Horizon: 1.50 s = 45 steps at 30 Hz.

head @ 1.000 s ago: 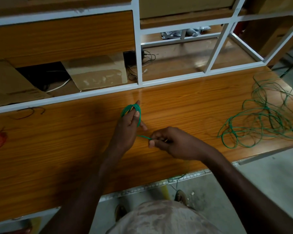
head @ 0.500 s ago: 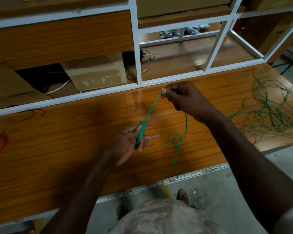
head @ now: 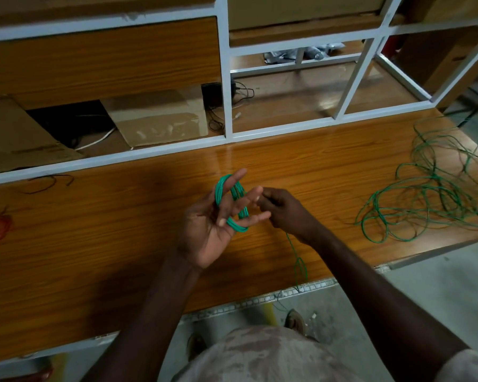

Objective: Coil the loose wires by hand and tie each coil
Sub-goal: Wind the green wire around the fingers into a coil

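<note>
Glossy orange wood-grain tabletop (head: 122, 230) fills the middle of the head view. White-painted metal shelf frame (head: 226, 78) stands along its far edge. Brown cardboard box (head: 160, 117) sits behind the frame, on the lower shelf. Loose tangle of thin green wire (head: 431, 194) lies on the tabletop at far right, well apart from both hands. Left hand (head: 213, 227) held palm up above the tabletop, fingers spread and nearly straight, with a small coil of green wire (head: 232, 205) looped round them. Right hand (head: 284, 210) just beside the left fingertips, fingers curled; the green wire tail (head: 297, 260) hangs below it over the front edge, so it appears to pinch the wire, though the contact itself is hidden.
</note>
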Tool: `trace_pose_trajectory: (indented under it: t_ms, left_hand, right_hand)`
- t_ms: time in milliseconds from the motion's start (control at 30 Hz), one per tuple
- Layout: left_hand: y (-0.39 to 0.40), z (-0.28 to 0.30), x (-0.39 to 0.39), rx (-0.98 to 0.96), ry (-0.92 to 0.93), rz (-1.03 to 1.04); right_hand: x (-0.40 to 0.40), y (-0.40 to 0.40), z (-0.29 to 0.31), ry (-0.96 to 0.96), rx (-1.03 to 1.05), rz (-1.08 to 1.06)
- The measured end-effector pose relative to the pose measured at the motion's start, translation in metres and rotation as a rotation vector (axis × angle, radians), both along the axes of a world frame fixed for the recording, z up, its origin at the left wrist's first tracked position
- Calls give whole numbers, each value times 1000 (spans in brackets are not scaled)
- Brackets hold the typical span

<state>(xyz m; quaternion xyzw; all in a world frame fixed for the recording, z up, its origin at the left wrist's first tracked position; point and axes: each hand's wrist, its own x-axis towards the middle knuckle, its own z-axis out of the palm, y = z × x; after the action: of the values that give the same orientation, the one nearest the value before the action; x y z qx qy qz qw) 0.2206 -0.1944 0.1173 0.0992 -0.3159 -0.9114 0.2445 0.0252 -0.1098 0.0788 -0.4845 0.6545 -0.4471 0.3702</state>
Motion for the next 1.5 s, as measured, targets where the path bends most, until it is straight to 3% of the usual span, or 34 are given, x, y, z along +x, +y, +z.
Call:
trace_pose_trajectory:
  t_ms: [233, 467, 767, 933, 1167, 1333, 1500]
  left_hand:
    - [-17, 24, -1, 27, -24, 107]
    - [-28, 16, -11, -274, -282, 231]
    - [-25, -10, -9, -958, -868, 356]
    - [-21, -30, -1, -1102, -902, 197]
    - [-7, -34, -6, -906, -677, -42]
    - [10, -8, 1, -512, -501, -112]
    - [13, 15, 9, -249, -367, -113]
  right_hand:
    - [35, 31, -3, -23, 80, 137]
    - [60, 52, 24, -85, 123, 356]
    - [35, 60, 72, 336, 123, 447]
    - [1, 46, 83, 618, 121, 340]
    - [-28, 24, 80, 748, -46, 144]
    - [-30, 9, 65, 798, -79, 83]
    - [-26, 1, 47, 691, -120, 79]
